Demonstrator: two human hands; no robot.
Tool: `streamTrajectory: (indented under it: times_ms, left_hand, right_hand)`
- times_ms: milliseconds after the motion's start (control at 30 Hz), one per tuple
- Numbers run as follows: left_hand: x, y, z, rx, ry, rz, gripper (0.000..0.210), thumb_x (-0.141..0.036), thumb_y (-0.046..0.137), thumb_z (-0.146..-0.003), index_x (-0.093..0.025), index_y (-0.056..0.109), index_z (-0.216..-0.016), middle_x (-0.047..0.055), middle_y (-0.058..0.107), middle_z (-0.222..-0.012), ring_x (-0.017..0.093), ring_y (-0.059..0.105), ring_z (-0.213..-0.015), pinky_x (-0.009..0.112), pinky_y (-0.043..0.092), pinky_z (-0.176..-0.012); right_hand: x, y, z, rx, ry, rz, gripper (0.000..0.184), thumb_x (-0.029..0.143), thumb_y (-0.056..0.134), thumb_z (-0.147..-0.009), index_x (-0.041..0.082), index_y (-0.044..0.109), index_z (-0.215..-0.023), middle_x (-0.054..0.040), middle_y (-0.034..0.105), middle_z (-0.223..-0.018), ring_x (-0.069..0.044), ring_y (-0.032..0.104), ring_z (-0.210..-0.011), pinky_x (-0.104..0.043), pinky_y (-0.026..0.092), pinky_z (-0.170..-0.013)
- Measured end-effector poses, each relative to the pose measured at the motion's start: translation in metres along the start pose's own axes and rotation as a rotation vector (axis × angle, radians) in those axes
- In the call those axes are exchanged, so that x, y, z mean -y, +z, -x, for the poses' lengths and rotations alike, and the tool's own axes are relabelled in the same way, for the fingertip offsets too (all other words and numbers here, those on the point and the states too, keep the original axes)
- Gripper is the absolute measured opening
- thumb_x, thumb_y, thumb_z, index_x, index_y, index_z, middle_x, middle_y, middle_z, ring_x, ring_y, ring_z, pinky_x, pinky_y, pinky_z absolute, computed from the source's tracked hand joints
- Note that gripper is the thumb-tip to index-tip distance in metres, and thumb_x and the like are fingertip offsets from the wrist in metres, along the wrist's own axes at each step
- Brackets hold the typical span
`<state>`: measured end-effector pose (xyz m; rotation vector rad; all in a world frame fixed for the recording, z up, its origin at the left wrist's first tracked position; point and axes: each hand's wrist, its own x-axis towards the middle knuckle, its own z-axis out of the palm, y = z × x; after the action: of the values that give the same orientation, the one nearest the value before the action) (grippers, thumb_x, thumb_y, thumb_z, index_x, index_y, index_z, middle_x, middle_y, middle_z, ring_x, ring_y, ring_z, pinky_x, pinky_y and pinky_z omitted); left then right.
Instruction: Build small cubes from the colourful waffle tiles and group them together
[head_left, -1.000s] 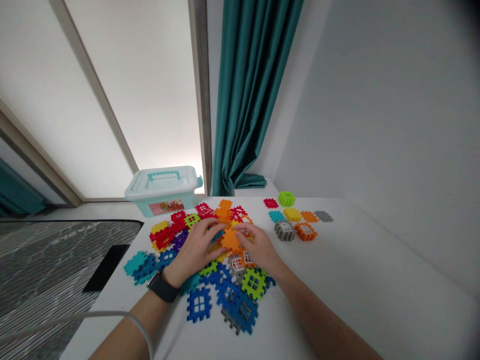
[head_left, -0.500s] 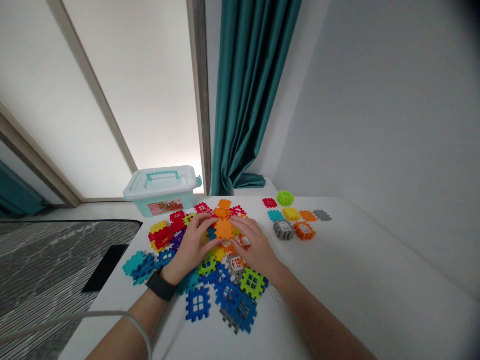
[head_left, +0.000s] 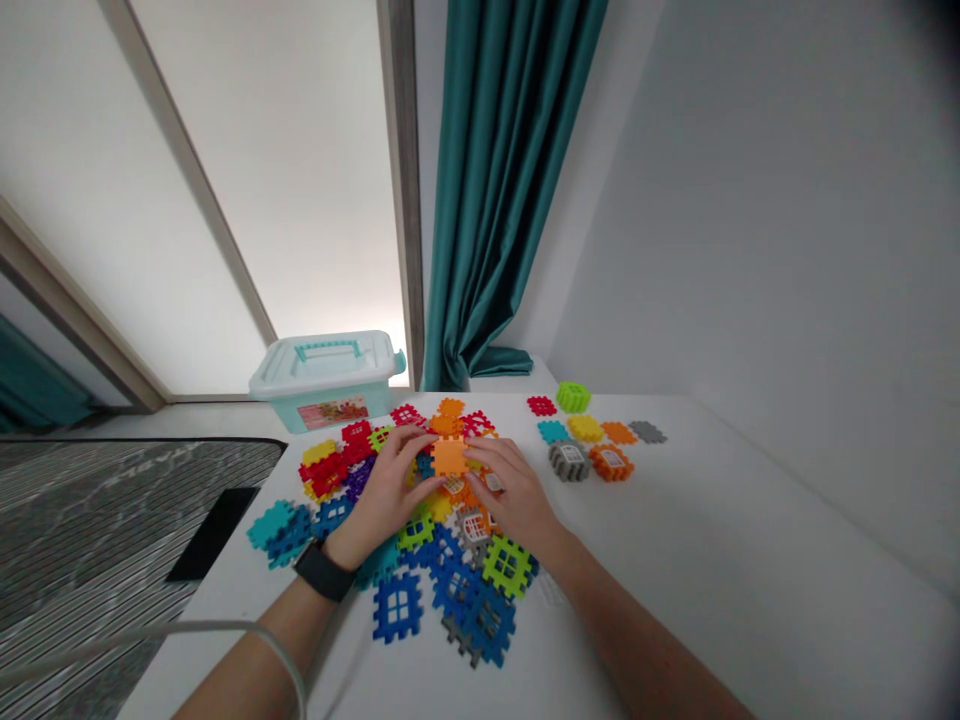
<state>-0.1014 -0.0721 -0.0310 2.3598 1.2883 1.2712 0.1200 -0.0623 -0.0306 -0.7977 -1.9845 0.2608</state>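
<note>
Between my hands, above the middle of a pile of plastic building pieces, is an orange square building tile (head_left: 449, 457) with notched edges. My left hand (head_left: 388, 492) grips its left side, fingers along the upper edge and thumb below. At its right edge, my right hand (head_left: 516, 492) touches it with fingers and thumb closed toward it. Blue window tiles (head_left: 397, 607) lie in front of my hands, beside a lime green window tile (head_left: 510, 566). Red tiles (head_left: 325, 474) are left of my left hand. Whatever is directly under the orange tile is hidden.
A teal lidded box (head_left: 328, 382) stands at the table's back left. On the right are assembled grey (head_left: 569, 461) and orange blocks (head_left: 611, 463), a lime green block (head_left: 574, 397) and several flat tiles. A white cable (head_left: 255, 630) crosses the lower left.
My right fingers have shifted slightly along the right edge of the orange tile, and the tile has tilted a little. The left hand stays almost where it was.
</note>
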Motion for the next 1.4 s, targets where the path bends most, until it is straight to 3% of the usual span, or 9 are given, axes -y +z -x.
streamTrajectory:
  times_ms: [500, 933, 1400]
  left_hand:
    - [0.001, 0.001, 0.0, 0.015, -0.004, 0.0, 0.042, -0.028, 0.068, -0.092, -0.026, 0.051, -0.13, 0.01, 0.049, -0.129, 0.028, 0.051, -0.126, 0.051, 0.046, -0.109]
    - [-0.001, 0.002, 0.0, 0.017, 0.044, 0.029, 0.04, -0.038, 0.07, -0.091, -0.026, 0.053, -0.125, 0.01, 0.051, -0.127, 0.028, 0.053, -0.122, 0.05, 0.048, -0.105]
    - [-0.017, 0.005, 0.0, 0.013, -0.005, 0.05, 0.036, -0.037, 0.072, -0.089, -0.024, 0.057, -0.12, 0.01, 0.055, -0.126, 0.028, 0.055, -0.122, 0.049, 0.048, -0.104]
  right_hand:
    - [-0.002, 0.001, 0.0, 0.009, 0.013, 0.012, 0.021, 0.022, 0.057, -0.096, 0.026, 0.067, -0.114, -0.0085, 0.07, -0.124, -0.024, 0.064, -0.116, -0.047, 0.05, -0.104]
    - [-0.004, 0.0, 0.002, 0.139, -0.014, 0.046, 0.042, 0.022, 0.061, -0.092, 0.027, 0.055, -0.133, -0.0098, 0.058, -0.142, -0.025, 0.053, -0.133, -0.052, 0.043, -0.114]
    - [0.001, -0.019, -0.003, 0.183, -0.005, 0.06, 0.036, 0.022, 0.064, -0.09, 0.025, 0.061, -0.126, -0.01, 0.062, -0.135, -0.026, 0.054, -0.129, -0.05, 0.045, -0.111]
